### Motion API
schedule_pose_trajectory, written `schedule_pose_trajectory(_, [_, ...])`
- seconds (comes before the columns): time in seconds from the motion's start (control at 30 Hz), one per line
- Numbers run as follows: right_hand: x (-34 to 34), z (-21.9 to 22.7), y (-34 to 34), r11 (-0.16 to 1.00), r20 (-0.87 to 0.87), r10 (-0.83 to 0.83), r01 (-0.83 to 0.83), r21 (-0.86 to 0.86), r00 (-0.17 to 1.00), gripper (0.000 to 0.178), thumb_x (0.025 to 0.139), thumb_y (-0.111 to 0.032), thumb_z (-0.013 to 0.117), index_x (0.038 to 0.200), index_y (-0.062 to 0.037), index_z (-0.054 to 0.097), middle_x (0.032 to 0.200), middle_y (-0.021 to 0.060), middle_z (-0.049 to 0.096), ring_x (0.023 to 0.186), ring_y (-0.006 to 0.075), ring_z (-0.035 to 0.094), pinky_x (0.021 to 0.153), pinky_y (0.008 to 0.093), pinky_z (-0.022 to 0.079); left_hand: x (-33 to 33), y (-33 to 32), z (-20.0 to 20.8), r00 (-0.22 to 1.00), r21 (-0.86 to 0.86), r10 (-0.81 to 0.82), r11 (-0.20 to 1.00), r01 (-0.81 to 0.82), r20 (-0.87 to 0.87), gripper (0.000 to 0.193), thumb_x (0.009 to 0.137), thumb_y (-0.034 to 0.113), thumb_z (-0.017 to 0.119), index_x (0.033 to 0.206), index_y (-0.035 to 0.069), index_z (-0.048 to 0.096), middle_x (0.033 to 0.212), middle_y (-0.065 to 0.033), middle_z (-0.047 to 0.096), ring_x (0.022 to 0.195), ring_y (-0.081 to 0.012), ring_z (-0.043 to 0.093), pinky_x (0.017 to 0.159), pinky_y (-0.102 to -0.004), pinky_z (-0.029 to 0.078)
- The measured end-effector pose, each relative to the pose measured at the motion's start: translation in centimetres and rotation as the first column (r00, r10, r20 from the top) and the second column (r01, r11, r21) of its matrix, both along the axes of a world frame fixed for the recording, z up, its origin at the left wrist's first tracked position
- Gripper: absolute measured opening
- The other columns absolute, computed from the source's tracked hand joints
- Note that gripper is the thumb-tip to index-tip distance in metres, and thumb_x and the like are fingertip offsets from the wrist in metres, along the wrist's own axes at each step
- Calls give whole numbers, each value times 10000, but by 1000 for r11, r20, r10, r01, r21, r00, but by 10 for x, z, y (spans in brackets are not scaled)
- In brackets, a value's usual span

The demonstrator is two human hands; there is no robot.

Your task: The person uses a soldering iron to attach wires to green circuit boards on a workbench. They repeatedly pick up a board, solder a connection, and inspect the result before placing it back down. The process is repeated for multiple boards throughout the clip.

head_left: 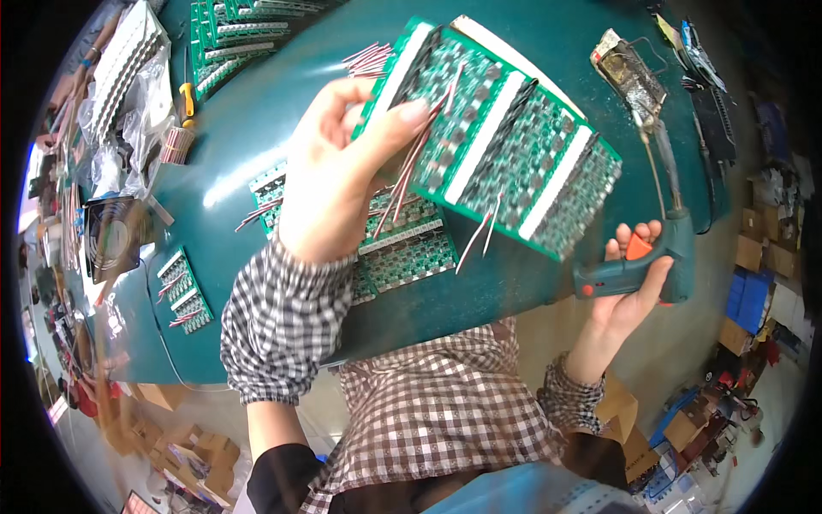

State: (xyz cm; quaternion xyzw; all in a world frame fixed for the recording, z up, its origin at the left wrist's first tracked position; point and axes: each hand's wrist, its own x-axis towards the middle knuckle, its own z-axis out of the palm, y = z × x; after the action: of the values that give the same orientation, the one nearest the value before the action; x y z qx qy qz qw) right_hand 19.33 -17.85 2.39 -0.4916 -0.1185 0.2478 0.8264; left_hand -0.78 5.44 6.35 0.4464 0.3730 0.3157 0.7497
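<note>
My left hand (330, 193) grips the left edge of a green circuit board panel (548, 133), thumb on its face. The panel is tilted and lifted above the table, with white strips and dark parts in rows. Thin red, black and white wires (411, 171) hang from it beside my thumb. In my right hand (629, 300) is a teal pistol-shaped soldering gun (679, 244) with an orange trigger. Its long metal tip points up toward a soiled metal box (631, 77) at the right. Below the raised panel, more circuit boards (407, 257) lie on the table, partly behind my left arm.
A green-topped table (248, 321) spans the view. At the left are a small board (184, 295), a black fan (116, 240), a yellow-handled screwdriver (187, 101) and bagged white strips (128, 86). Stacked boards (240, 43) stand at the back. Cardboard boxes (201, 463) sit on the floor.
</note>
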Motion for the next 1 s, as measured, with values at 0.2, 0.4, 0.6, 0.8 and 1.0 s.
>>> schedule_pose_trajectory(0.2, [-32,30,33,999,285,36,-29,-28,958,528,728,-20,688,1211,-6,475,1083,102,539,929,216,588,775,321,529,-15,-36,8,979,-168,128,981,-101,156,336,845,94,674,1093,0,467,931,-80,629,792,-113,627,690,-239,522])
schedule_pose_trajectory(0.4, [-40,42,35,998,320,-44,53,-22,946,528,672,72,679,1164,-19,509,1046,80,536,903,178,553,770,287,495,-21,-43,6,967,-184,126,979,-86,222,343,845,71,665,1102,-12,452,991,-110,632,846,-139,645,716,-249,543])
schedule_pose_trajectory(0.6, [-43,46,33,998,316,-59,57,14,947,525,668,76,680,1156,-21,513,1044,70,530,915,177,549,800,294,486,-22,-48,11,959,-169,130,982,-88,252,315,852,59,655,1084,-3,451,991,-119,632,841,-139,645,710,-250,543])
schedule_pose_trajectory(0.8, [-36,37,23,997,351,41,-59,42,935,566,715,109,621,1240,-18,454,1168,83,508,1047,168,508,937,334,444,-21,-49,12,956,-175,132,981,-88,263,306,856,47,646,1086,0,449,990,-121,632,861,-145,641,737,-268,542])
schedule_pose_trajectory(1.0, [-31,34,20,992,368,92,-119,52,925,577,745,118,599,1279,-20,429,1221,87,496,1109,163,486,997,347,422,-21,-49,11,956,-177,135,980,-90,260,311,852,47,650,1086,-1,450,987,-121,632,862,-149,643,759,-278,546])
